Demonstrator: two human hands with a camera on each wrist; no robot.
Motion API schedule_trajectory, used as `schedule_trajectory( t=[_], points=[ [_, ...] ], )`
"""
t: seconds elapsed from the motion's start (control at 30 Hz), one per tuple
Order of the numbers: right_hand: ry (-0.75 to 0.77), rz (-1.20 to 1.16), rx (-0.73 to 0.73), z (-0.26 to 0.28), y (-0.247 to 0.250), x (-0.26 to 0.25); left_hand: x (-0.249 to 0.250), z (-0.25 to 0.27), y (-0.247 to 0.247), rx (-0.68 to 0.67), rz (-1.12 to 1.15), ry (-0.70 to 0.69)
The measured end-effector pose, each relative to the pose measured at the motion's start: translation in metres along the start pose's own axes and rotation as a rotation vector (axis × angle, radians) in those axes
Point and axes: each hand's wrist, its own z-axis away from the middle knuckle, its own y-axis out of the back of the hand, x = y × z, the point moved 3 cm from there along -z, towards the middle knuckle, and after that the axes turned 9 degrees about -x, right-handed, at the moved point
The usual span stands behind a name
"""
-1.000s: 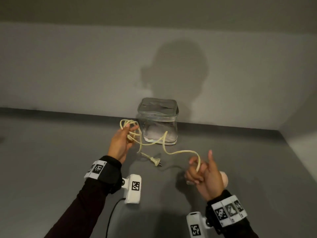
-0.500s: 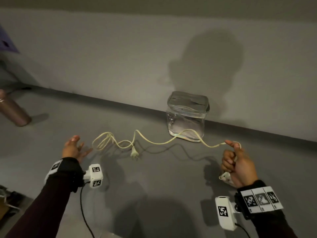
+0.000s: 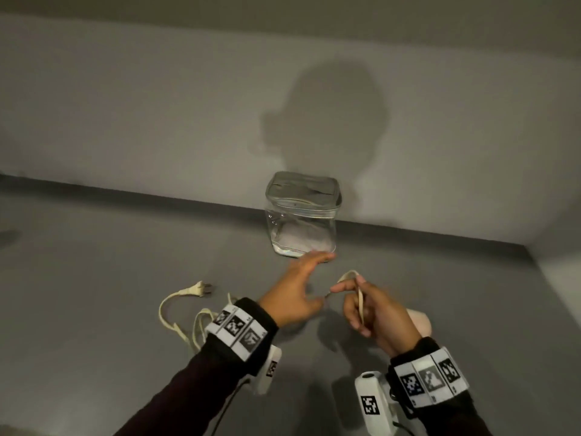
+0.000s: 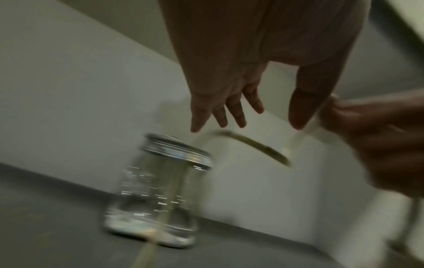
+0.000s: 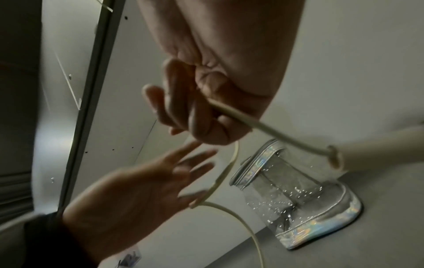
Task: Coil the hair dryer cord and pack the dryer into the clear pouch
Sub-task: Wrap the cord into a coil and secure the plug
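Note:
The clear pouch (image 3: 302, 221) with a silver zip top stands upright against the wall; it also shows as a pouch (image 4: 158, 188) and a pouch (image 5: 296, 195) in the wrist views. My right hand (image 3: 374, 313) grips a loop of the cream cord (image 3: 361, 297) in curled fingers, cord (image 5: 247, 121) running to the pale dryer (image 3: 419, 322), mostly hidden behind that hand. My left hand (image 3: 297, 291) is spread with straight fingers just left of the right hand, holding nothing; the cord (image 5: 220, 179) crosses its palm side. The plug (image 3: 201, 289) and slack cord lie on the floor at left.
Grey floor (image 3: 94, 278) meets a pale wall (image 3: 157, 121) just behind the pouch; a second wall (image 3: 559, 272) closes the right side. Black cables trail from the wrist cameras near the bottom edge.
My left hand has swung from far left across to the right hand, fingers spread. The cord's slack and plug now lie on the floor at left. The right hand keeps its grip.

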Motion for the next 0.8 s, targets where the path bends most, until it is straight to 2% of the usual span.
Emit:
schedule_trajectory(
  t=[0.07,0.13,0.23,0.4,0.47,0.5,0.6,0.63,0.7,0.8],
  points=[
    [0.02,0.006,0.003,0.009,0.003,-0.006,0.008,-0.026,-0.031,-0.109,-0.116,0.024],
    [0.061,-0.007,0.029,0.018,0.009,-0.01,0.007,-0.04,-0.049,-0.18,-0.137,0.057],
    [0.14,-0.128,0.143,0.029,0.028,-0.017,0.0,-0.042,-0.06,-0.282,-0.16,0.034],
    [0.34,-0.572,0.362,0.038,0.062,-0.021,-0.035,-0.012,-0.052,-0.139,-0.291,-0.219],
    [0.384,-0.68,0.37,0.039,0.071,-0.021,-0.066,0.005,-0.048,-0.098,-0.289,-0.221],
    [0.392,-0.696,0.366,0.038,0.072,-0.022,-0.08,0.014,-0.045,-0.094,-0.254,-0.16],
    [0.354,-0.677,0.341,0.029,0.066,-0.019,-0.104,0.032,-0.04,-0.198,-0.166,0.017],
    [0.327,-0.65,0.327,0.025,0.06,-0.017,-0.099,0.035,-0.041,-0.26,-0.235,-0.001],
    [0.248,-0.544,0.299,0.016,0.05,-0.011,-0.072,0.033,-0.042,-0.305,-0.399,-0.127],
    [0.13,-0.305,0.256,0.009,0.034,-0.007,-0.005,0.02,-0.023,-0.188,-0.459,-0.285]
  ],
)
